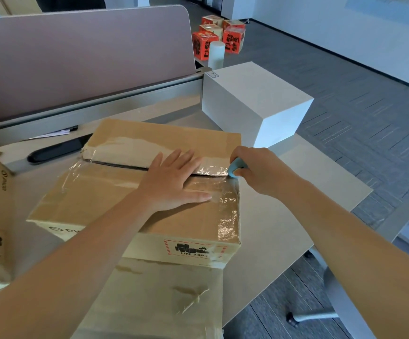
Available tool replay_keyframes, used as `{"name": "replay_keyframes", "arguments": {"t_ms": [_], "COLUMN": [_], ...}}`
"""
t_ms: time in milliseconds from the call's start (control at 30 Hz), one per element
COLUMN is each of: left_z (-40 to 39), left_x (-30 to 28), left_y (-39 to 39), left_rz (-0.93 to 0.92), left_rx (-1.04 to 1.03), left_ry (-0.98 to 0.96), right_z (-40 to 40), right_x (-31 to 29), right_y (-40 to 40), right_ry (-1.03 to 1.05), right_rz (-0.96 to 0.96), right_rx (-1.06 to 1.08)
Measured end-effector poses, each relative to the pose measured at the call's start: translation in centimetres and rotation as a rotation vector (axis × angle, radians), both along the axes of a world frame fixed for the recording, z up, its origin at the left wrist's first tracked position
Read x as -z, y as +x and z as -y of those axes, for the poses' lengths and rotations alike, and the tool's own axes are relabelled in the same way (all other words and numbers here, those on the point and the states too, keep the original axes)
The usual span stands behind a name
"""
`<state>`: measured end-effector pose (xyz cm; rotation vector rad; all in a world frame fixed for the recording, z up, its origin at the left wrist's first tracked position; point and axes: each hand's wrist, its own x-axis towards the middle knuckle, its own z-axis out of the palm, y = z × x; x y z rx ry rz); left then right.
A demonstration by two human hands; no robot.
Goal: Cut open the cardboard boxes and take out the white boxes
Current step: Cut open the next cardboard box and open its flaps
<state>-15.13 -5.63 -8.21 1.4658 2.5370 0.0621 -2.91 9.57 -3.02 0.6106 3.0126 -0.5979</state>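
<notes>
Two hands at work — our left hand (pixel 171 178) flat, fingers straight, pressing the taped cardboard box (pixel 137 192) on the table (pixel 284 216), our right hand (pixel 259 170) gripping a blue cutter (pixel 235 168) at the seam's right end, one white box (pixel 255 104) just behind.

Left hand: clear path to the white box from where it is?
Probably yes. The left hand lies flat on the cardboard box, holding nothing. The white box stands beyond the far right corner, with nothing between; the right hand with the cutter sits beside that path.
</notes>
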Motion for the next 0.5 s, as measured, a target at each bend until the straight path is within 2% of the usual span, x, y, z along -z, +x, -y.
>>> {"name": "replay_keyframes", "arguments": {"t_ms": [500], "left_z": [-0.2], "left_x": [0.2], "left_y": [-0.1], "left_rz": [-0.005], "left_rx": [0.007], "left_ry": [-0.04], "right_z": [-1.0], "right_x": [3.5], "right_y": [2.3], "right_ry": [-0.22], "right_rz": [-0.297], "right_rx": [0.154]}}
